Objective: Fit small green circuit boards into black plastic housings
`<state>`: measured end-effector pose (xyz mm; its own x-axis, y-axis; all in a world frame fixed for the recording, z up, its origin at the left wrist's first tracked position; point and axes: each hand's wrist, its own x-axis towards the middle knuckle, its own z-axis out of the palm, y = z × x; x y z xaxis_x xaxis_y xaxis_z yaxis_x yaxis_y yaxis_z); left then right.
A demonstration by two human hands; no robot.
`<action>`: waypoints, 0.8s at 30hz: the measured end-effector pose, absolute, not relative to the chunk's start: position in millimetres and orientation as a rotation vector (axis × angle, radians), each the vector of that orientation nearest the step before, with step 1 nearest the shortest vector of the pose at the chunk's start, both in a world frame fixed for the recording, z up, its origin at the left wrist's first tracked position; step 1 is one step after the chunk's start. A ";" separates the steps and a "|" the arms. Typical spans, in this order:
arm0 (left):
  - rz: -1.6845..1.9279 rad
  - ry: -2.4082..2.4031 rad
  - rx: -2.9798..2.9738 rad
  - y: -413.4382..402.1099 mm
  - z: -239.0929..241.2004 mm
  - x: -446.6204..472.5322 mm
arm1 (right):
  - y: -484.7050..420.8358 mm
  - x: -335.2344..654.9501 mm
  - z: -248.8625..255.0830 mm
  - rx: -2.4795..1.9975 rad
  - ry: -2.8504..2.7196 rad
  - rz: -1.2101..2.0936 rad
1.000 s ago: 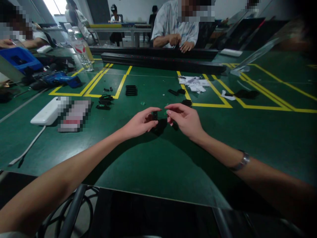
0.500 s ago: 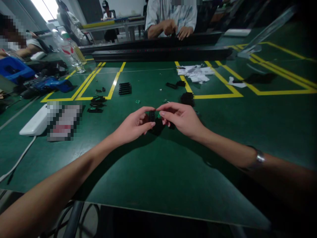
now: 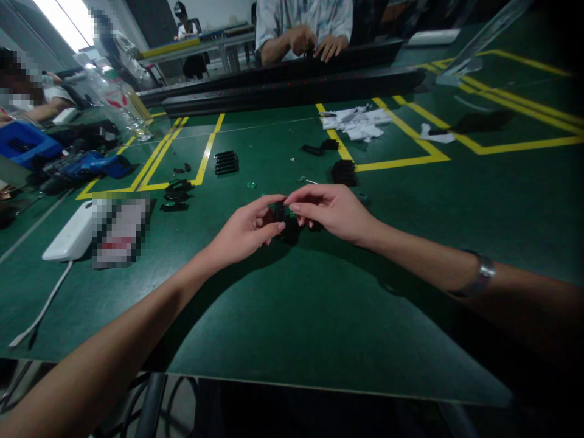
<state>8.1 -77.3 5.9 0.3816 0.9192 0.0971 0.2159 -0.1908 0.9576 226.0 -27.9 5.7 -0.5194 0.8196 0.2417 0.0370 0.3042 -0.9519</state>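
Observation:
My left hand (image 3: 249, 228) pinches a small black plastic part (image 3: 279, 212) between thumb and forefinger, just above the green table mat (image 3: 292, 304). My right hand (image 3: 331, 210) meets it from the right, its thumb and forefinger pinched against the same part. What the right fingertips hold, if anything besides the part, is too small to make out. A metal watch band (image 3: 481, 275) sits on my right wrist. More small black pieces (image 3: 292, 231) lie in shadow under both hands.
A stack of black parts (image 3: 343, 172) lies beyond my right hand; a black ribbed block (image 3: 227, 162) and loose black clips (image 3: 176, 194) lie to the left. A white power strip (image 3: 68, 231), blue tool (image 3: 95, 164), plastic bottle (image 3: 125, 103), white papers (image 3: 358, 125) and a long black rail (image 3: 292, 88) surround them. A person (image 3: 303, 30) works opposite.
My right hand has closed in on the left until the fingertips meet at the black part. The view has tipped downward and shifted slightly.

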 end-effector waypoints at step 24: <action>0.890 0.983 1.560 -77.1 9.6 7.8 | -25.1 223.6 1.1 -0.841 -1.621 1.305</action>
